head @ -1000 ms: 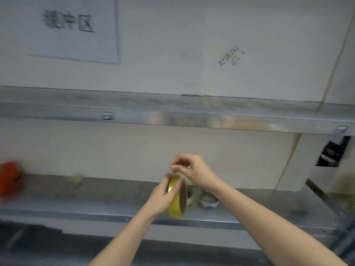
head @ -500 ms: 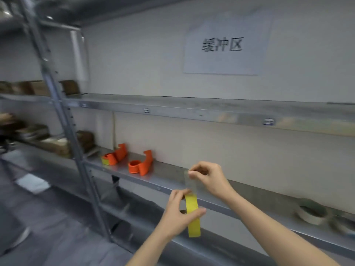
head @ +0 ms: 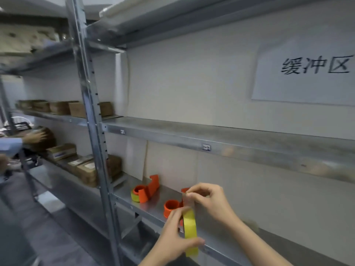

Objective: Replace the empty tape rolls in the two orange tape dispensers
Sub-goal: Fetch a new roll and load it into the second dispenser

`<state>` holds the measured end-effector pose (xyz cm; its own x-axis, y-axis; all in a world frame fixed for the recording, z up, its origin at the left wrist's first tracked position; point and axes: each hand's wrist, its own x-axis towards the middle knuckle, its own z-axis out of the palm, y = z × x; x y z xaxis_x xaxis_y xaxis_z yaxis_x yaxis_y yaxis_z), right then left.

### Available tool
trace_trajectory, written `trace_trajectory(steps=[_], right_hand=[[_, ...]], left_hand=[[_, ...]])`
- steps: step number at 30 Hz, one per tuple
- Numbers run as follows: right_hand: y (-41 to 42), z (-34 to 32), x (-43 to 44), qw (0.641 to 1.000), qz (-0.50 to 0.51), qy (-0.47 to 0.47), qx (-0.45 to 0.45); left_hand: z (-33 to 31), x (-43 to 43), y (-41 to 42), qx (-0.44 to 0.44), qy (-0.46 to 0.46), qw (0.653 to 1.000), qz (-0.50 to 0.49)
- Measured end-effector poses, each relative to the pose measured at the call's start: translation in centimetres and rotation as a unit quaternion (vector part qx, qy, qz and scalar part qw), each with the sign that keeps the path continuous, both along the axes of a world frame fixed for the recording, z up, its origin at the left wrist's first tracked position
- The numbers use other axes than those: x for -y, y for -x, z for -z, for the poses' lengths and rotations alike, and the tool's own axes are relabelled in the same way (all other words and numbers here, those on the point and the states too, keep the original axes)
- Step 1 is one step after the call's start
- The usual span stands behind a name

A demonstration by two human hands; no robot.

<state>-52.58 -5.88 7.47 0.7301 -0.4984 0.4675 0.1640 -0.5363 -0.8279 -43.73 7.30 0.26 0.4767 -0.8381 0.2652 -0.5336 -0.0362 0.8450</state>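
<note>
left hand grips the yellow tape roll, right hand pinches its loose end.

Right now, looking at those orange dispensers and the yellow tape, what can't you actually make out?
- Nearer orange dispenser, head view: both hands cover most of it.
- Yellow tape roll: seen edge-on, left hand wraps it, so its core is hidden.
- Peeled strip end: right hand pinches it, and it is blurred.
- Farther orange dispenser: too blurred for detail.

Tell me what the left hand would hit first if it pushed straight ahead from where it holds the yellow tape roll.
Most likely the nearer orange dispenser on the shelf, directly beyond the left hand and its tape roll. Depth is hard to judge; the shelf edge could come first.
</note>
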Motion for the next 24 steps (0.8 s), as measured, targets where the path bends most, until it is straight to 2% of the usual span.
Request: trace_trajectory(steps=[6, 12, 18, 24], right_hand=[[-6.9, -0.4, 1.7, 0.999, 0.029, 0.017, -0.01], [-11.4, 0.9, 2.8, 0.997, 0.071, -0.011, -0.019], [-15.6, 2.4, 2.1, 0.985, 0.165, -0.029, -0.034], [-18.6, 2.9, 0.7, 0.963, 0.267, -0.026, -0.029]], left_hand=[[0.0, 2.2, -7.4, 0.012, -0.017, 1.0, 0.015], [1.2, 4.5, -13.5, 0.015, -0.056, 0.996, 0.073], [2.1, 4.7, -19.0, 0.026, -0.068, 0.98, 0.187], [3.1, 3.7, -23.0, 0.035, -0.049, 0.966, 0.251]])
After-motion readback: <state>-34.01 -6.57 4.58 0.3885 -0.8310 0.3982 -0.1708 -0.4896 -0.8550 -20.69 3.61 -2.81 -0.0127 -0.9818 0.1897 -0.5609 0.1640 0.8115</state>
